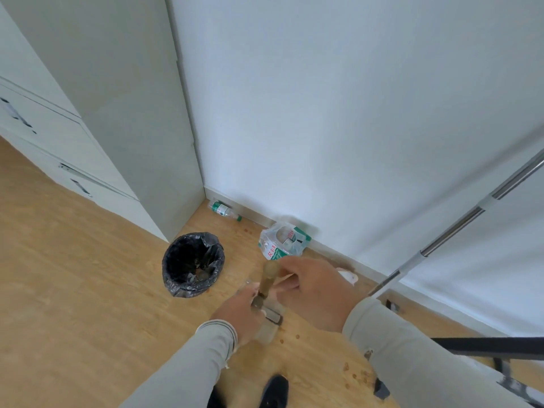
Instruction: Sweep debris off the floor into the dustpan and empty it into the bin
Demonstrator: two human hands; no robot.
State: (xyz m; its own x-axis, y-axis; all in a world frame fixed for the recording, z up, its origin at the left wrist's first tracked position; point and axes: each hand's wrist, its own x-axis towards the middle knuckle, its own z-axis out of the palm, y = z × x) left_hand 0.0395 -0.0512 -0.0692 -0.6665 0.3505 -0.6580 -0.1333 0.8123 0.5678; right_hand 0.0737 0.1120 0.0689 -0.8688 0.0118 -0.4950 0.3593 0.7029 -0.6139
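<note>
A short wooden handle (pixel 267 278) stands nearly upright over the floor, in front of my feet. My left hand (pixel 240 315) grips its lower end by the dark metal collar. My right hand (pixel 313 291) curls round its upper end. Below the collar hangs a pale, blurred head (pixel 268 329); I cannot tell whether it is brush or dustpan. The bin (pixel 192 265), lined with a black bag, stands to the left with some brown bits inside. Brown crumbs of debris (pixel 354 373) lie on the wooden floor near my right sleeve, and a few more (pixel 296 337) beside the head.
A crumpled large plastic bottle (pixel 284 240) leans at the skirting behind my hands. A small water bottle (pixel 224 212) lies in the corner by the grey cabinet (pixel 141 142). A metal mop pole (pixel 456 228) slants along the right wall. My black shoe (pixel 275 390) is below.
</note>
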